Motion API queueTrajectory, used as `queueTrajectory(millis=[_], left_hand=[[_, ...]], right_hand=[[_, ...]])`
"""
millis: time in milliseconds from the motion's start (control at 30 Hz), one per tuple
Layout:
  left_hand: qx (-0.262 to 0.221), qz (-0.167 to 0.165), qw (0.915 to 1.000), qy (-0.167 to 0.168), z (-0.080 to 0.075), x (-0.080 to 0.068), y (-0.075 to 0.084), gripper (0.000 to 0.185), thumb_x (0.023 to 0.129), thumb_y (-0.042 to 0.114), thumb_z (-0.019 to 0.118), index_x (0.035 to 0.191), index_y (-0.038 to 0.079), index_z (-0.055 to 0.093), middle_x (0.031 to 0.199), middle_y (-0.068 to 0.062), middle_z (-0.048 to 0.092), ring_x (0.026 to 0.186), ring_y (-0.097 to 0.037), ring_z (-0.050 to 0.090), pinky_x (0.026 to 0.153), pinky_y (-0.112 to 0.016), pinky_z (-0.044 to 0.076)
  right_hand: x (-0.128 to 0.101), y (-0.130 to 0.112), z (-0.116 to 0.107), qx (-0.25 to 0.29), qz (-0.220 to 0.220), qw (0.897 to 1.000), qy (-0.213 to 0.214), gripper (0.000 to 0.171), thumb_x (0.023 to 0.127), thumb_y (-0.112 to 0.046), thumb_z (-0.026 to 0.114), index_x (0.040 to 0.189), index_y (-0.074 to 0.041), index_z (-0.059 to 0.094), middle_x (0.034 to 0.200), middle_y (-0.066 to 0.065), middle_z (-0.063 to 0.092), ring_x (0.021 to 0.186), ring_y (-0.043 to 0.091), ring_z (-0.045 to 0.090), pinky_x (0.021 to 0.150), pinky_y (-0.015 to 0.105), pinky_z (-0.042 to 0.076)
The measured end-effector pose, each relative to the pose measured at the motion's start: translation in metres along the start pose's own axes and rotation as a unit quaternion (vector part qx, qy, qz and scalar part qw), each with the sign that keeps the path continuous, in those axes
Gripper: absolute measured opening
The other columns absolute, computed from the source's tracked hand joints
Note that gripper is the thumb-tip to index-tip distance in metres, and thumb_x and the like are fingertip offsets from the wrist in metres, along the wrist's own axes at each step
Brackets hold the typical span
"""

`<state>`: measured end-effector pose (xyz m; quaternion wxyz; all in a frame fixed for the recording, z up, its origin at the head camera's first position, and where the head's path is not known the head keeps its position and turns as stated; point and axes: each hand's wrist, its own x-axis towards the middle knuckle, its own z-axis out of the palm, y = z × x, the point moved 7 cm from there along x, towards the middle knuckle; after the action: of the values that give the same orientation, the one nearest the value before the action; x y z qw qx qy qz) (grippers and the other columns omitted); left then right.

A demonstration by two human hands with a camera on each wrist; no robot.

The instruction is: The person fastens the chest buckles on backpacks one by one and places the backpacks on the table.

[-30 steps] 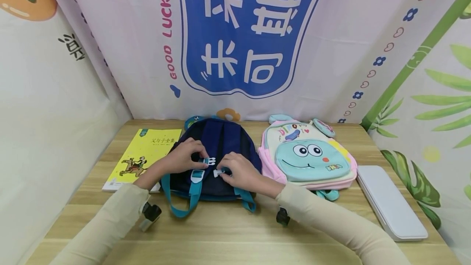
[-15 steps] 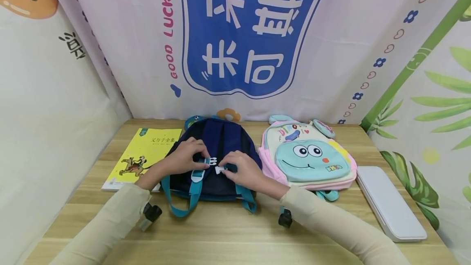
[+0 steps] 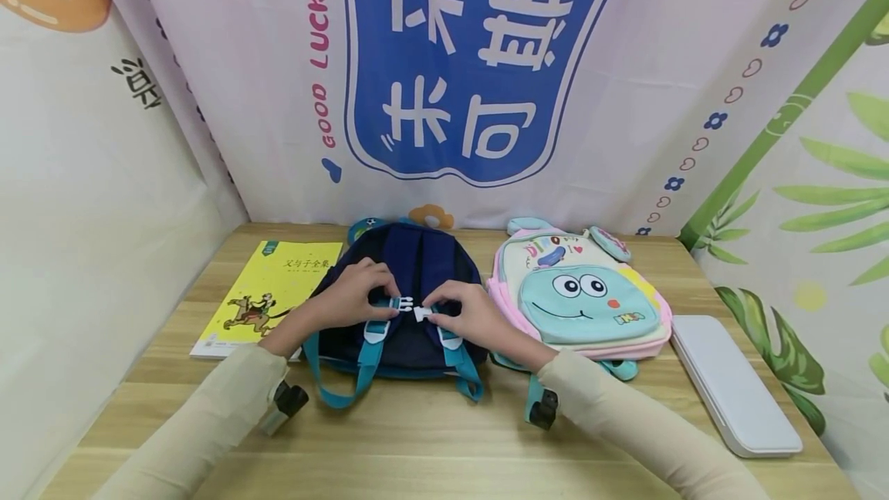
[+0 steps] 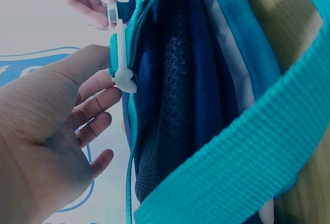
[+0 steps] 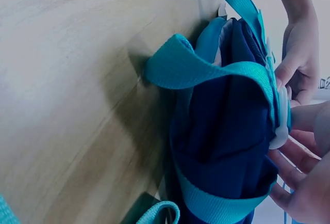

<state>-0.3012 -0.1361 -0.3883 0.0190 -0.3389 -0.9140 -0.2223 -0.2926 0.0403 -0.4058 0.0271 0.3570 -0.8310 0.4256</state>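
Observation:
A dark blue backpack (image 3: pixel 417 261) with teal straps lies on the table, strap side up. In the head view my left hand (image 3: pixel 353 298) pinches the white pronged half of a side-release buckle (image 3: pixel 406 304), its prongs pointing right. Facing it, the white socket half (image 3: pixel 422 314) is pinched by my right hand (image 3: pixel 475 321), with a small gap between the halves. White strap adjusters (image 3: pixel 375 332) sit just below both hands. In the left wrist view an adjuster (image 4: pixel 122 61) stands by the left fingers; the right wrist view shows another adjuster (image 5: pixel 281 123) at the right fingers.
A yellow book (image 3: pixel 271 292) lies left of the backpack, partly under the left forearm. To the right are a pastel backpack with a smiling face (image 3: pixel 590 303) and a long white case (image 3: pixel 736 384). A printed curtain (image 3: pixel 278 99) hangs behind the table.
My right hand has moved slightly up and right with the socket half, uncovering the right strap adjuster. The left hand has shifted a little right with the pronged half.

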Motion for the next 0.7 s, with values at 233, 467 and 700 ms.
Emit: queueTrajectory(millis=[233, 467, 700], left_hand=[[0.010, 0.000, 0.9999, -0.003, 0.0035, 0.0042, 0.0012, 0.014, 0.084, 0.022, 0.084, 0.091, 0.016, 0.074, 0.092, 0.000, 0.065, 0.088, -0.020, 0.049, 0.081, -0.036, 0.036], [0.023, -0.017, 0.9995, -0.014, 0.0073, 0.0077, 0.0017, 0.014, 0.084, 0.026, 0.084, 0.091, 0.018, 0.074, 0.093, 0.002, 0.064, 0.089, -0.016, 0.045, 0.084, -0.039, 0.036], [0.027, -0.021, 0.9993, -0.015, 0.0070, 0.0104, 0.0034, 0.015, 0.084, 0.027, 0.084, 0.089, 0.018, 0.073, 0.092, 0.001, 0.064, 0.087, -0.016, 0.044, 0.082, -0.039, 0.036]], right_hand=[[-0.0019, 0.0066, 0.0000, 0.032, 0.016, 0.999, 0.000, 0.018, 0.089, -0.007, 0.077, 0.107, -0.005, 0.077, 0.107, 0.006, 0.074, 0.098, 0.020, 0.067, 0.092, 0.038, 0.056], [-0.0048, 0.0059, 0.0012, 0.017, 0.009, 1.000, 0.013, 0.019, 0.090, -0.009, 0.078, 0.108, -0.007, 0.077, 0.105, 0.004, 0.073, 0.096, 0.018, 0.067, 0.091, 0.035, 0.056], [-0.0062, 0.0035, 0.0002, 0.006, -0.009, 0.999, 0.033, 0.020, 0.087, -0.009, 0.081, 0.107, -0.007, 0.077, 0.100, 0.006, 0.073, 0.091, 0.019, 0.065, 0.087, 0.035, 0.056]])
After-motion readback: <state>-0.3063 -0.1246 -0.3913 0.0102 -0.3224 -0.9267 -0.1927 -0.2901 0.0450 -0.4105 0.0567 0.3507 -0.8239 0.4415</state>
